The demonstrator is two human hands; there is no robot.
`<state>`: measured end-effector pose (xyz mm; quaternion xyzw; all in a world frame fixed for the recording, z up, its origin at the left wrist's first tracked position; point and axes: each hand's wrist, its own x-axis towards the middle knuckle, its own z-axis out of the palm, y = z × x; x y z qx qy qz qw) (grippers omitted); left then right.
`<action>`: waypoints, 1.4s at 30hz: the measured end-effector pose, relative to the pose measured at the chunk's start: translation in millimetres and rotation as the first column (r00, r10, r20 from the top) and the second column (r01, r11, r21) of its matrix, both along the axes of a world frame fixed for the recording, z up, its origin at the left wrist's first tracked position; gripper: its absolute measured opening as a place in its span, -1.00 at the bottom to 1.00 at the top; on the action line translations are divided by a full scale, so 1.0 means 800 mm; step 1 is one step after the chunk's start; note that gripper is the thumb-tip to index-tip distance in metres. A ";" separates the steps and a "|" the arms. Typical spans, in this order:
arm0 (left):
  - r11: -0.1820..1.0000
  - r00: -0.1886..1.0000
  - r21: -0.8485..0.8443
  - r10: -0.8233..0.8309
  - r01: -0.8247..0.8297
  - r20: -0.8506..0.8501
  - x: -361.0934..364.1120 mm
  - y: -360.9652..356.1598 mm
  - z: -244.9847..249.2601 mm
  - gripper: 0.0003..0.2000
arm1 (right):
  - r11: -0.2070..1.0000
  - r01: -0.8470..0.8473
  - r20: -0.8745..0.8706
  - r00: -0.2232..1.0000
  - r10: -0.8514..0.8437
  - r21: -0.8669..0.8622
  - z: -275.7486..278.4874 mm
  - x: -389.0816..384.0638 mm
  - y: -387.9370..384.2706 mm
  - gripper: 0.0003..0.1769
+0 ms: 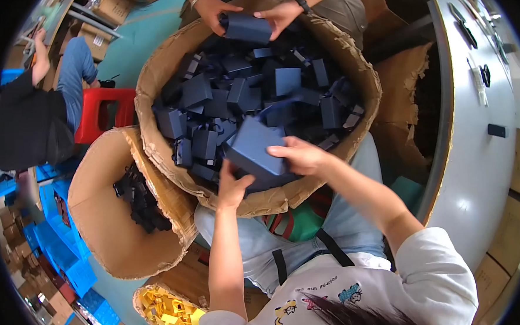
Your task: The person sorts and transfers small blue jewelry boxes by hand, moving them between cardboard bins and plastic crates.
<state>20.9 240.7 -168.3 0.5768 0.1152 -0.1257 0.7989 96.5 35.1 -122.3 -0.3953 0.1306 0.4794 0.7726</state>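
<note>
We see our left hand curled against the lower left corner of a dark blue box, thumb and fingers pressed to its edge. Our right hand lies over the box's right side with the fingers flat on its face, so the box is clamped between the two hands. The box sits tilted at the near edge of a big cardboard carton, on top of a heap of small blue boxes that fills the carton. We cannot tell whether it rests on the heap or is lifted just clear of it. Across the carton, at its far rim, a co-worker's two hands close around another blue box. Touching the carton on our left is a second carton, lying open with a cluster of black pieces inside. Beyond it, a person in a black top sits on a red stool. Near our left elbow is a box of gold pieces, and a grey table runs along our right.
</note>
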 end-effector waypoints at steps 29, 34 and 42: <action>0.005 0.943 0.943 -0.001 0.333 -0.333 0.130 0.064 -0.061 -0.11 | 0.264 0.344 0.433 0.668 0.605 -0.901 -0.117 0.163 0.155 0.00; 0.105 0.933 0.933 -0.145 0.345 -0.329 0.132 0.117 -0.057 -0.34 | 0.108 -0.028 0.072 0.575 0.815 -0.994 -0.114 0.219 0.189 -0.19; 0.847 0.821 -0.123 0.450 -0.517 -0.350 0.047 0.138 0.013 -0.50 | 0.743 0.008 0.423 0.827 0.371 -0.669 -0.150 0.133 0.151 -0.32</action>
